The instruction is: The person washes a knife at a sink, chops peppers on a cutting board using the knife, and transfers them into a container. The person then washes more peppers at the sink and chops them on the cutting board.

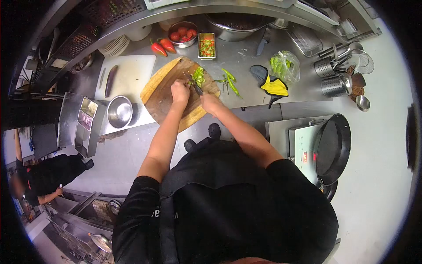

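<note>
My right hand (211, 104) is wrapped round the handle of a knife (197, 89), its dark blade lying over the wooden cutting board (162, 99). Beside the blade, my left hand (180, 91) is closed with its fingertips bent down on a green chili, mostly hidden by the fingers. Chopped green chili pieces (198, 77) lie in a heap just beyond the blade. Several whole green chilies (231, 81) rest on the steel counter right of the board. A small metal tray (206, 45) behind the board holds cut green and red pieces.
Left are a white board (132, 79) with an eggplant (110, 82), a steel bowl (119, 111) and a sectioned container (85, 132). Behind sit red peppers (162, 46) and a tomato bowl (183, 34). Right are a yellow-grey cloth (273, 86) and a black pan (334, 149). Another person (48, 176) stands lower left.
</note>
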`<state>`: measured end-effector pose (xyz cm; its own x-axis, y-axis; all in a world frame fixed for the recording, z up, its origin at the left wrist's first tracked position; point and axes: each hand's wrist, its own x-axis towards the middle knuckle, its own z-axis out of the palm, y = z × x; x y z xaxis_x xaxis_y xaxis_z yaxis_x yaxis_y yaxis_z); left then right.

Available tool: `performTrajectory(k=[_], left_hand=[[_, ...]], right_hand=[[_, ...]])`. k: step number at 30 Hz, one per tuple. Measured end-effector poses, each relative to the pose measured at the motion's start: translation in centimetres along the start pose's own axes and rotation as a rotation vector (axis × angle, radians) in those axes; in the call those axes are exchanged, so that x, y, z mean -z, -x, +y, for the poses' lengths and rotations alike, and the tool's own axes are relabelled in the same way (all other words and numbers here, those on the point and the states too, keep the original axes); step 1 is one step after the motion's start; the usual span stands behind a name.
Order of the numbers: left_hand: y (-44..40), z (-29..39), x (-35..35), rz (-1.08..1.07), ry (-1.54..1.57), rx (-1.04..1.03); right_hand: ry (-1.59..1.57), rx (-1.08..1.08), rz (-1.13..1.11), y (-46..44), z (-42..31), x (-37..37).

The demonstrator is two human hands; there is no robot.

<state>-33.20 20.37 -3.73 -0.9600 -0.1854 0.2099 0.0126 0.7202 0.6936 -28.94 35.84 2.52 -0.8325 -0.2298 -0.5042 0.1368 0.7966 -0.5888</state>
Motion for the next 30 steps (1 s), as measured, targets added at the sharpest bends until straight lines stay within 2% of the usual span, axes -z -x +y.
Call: performTrajectory(k=[4,9,15,17,20,22,24,26,30], left_hand=[[0.0,0.4,0.2,-0.020,-0.035,0.032],[0.3,1.0,0.7,0.009,-0.022,-0.037],[-0.1,0.9,0.5,-0.024,-0.076,0.056],[-0.4,0.8,0.6,-0.051,-0.150,-0.038],[-0.3,0.8,0.5,-0.084,-0.111,0.025],[0.2,0.5,0.0,-0.026,-0.069,-0.040],[0.5,0.5,0.5,0.041,-0.033,-0.105],[0.8,0.9,0.8,-0.004,-0.169,-0.051],[1.0,0.4,1.1,0.003,-0.162,-0.111]], right_hand=[[-0.041,-0.080,-0.028,2.0,0.5,0.9],[0.060,0.011,0.000,1.9,-0.1,0.7],[0.065,-0.010,-0.009,1.6,-0.4,0.6],[0.033,-0.003,-0.014,1.1,-0.4,0.4],[-0.017,-0.021,-0.048,-0.4,-0.6,-0.2],[-0.029,-0.039,-0.074,-0.9,-0.1,-0.5],[0.022,0.044,0.023,-0.7,0.4,-0.8],[0.033,0.029,0.042,0.3,1.0,-0.9],[0.074,0.018,0.038,2.1,1.3,0.7]])
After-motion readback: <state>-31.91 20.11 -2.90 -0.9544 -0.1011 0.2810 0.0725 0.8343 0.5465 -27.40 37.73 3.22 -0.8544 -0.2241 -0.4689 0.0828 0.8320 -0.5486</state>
